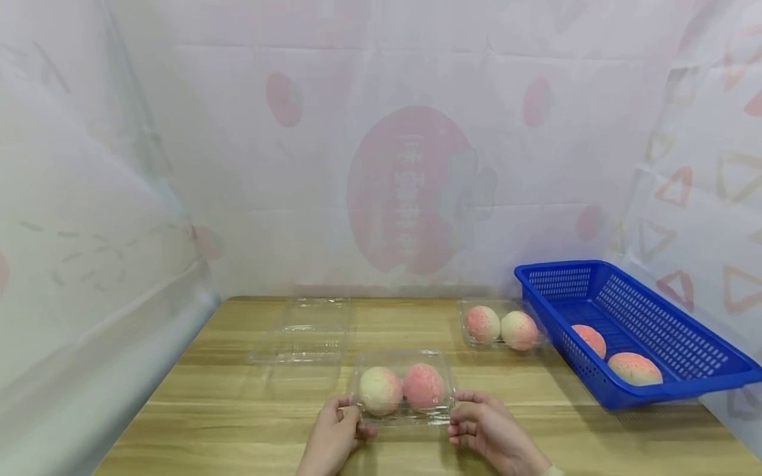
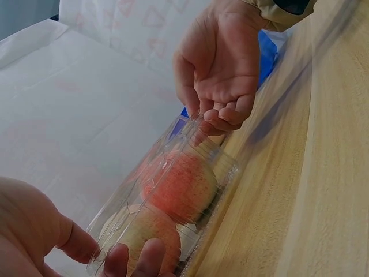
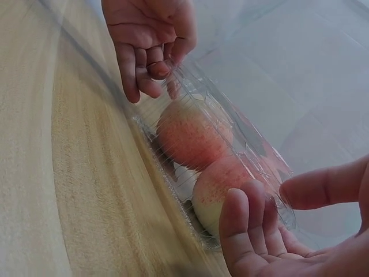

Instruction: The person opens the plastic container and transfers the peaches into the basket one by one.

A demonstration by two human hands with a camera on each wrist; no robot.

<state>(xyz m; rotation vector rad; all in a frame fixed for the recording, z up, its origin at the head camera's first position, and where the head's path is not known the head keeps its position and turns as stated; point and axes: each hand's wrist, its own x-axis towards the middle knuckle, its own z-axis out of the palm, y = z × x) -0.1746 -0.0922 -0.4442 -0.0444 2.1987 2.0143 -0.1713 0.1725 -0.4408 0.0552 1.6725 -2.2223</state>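
A clear plastic clamshell box [image 1: 405, 418] with two peaches inside, one pale yellow [image 1: 378, 391] and one pink [image 1: 424, 386], stands at the front middle of the table. Its lid lies over the fruit. My left hand [image 1: 335, 433] pinches the box's near left corner between thumb and fingers. At the opposite corner, my right hand [image 1: 491, 430] holds the edge with thumb and fingers. The left wrist view shows the left thumb [image 2: 81, 245] against the box's rim. Seen from the right wrist, the right thumb [image 3: 323, 187] lies against the rim too.
At the right, a blue plastic basket [image 1: 577, 360] holds two peaches [image 1: 634, 369]. Next to it, another clear box [image 1: 470, 307] contains two peaches [image 1: 482, 323]. An opened clear clamshell box [image 1: 306, 344] lies back left on the wooden table [image 1: 208, 410]. A printed white curtain [image 1: 238, 165] surrounds the table.
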